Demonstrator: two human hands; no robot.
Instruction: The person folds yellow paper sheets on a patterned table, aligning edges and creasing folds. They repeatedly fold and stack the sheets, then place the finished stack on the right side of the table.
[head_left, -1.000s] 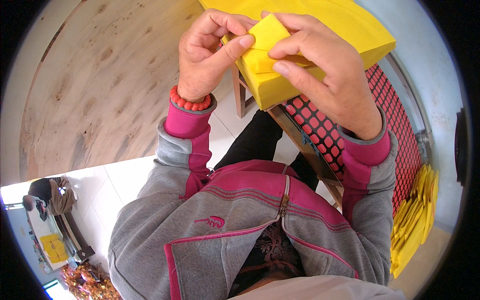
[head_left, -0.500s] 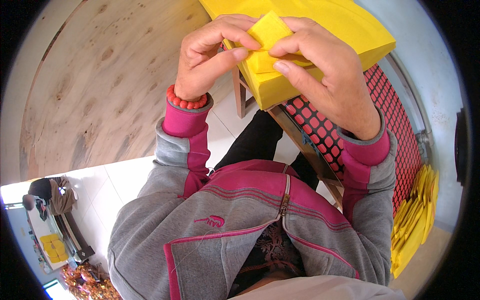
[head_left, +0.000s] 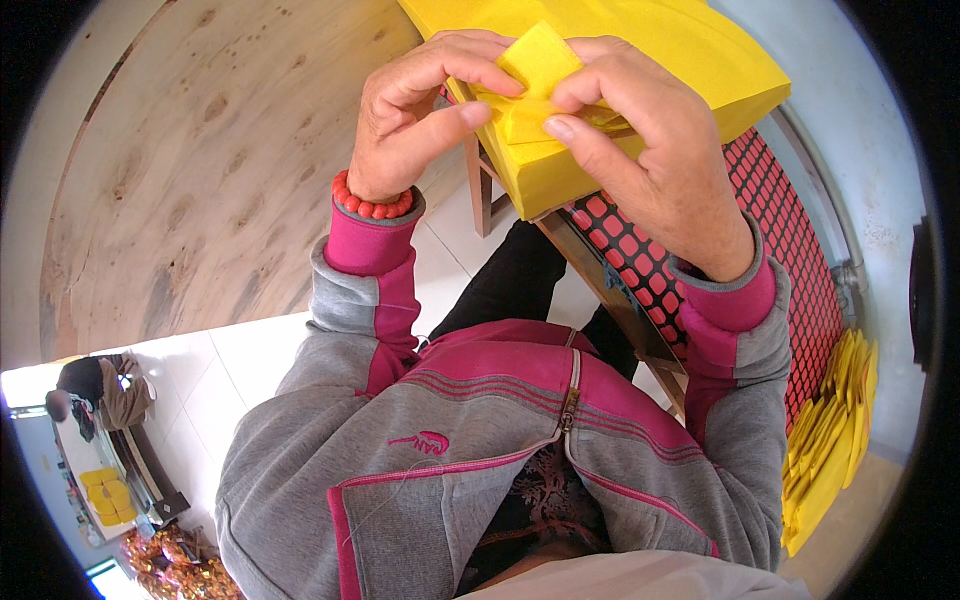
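Shift since the first frame: left thumb has come away from the small yellow piece (head_left: 541, 58), left hand (head_left: 383, 145) a little farther left; right index finger nudged up and right.
Right grip: right hand (head_left: 665, 135) pinches the folded lower part between thumb and index finger, fold showing at the tips.
Left grip: thumb and index finger parted; index tip rests at the piece's edge. Remaining fingers run behind it; cannot tell whether they press.
Piece: square flap standing up between the hands, lower part creased. Located over the near corner of the large yellow block (head_left: 690, 60); contact with the block unclear.
Reading: with the left thumb off, right pinch probably does most of the holding; work looks like fine handling of the fold.
Left wrist: red bead bracelet (head_left: 372, 205) above a magenta cuff.
Under block: red-and-black patterned cover (head_left: 770, 220), wooden frame (head_left: 640, 330) below.
Right side: yellow folded sheets (head_left: 830, 440) in an overlapping row.
Left side: broad wooden board (head_left: 200, 150), knots visible.
Far lower left: shiny gold-and-red heap (head_left: 175, 565), contents too small to tell.
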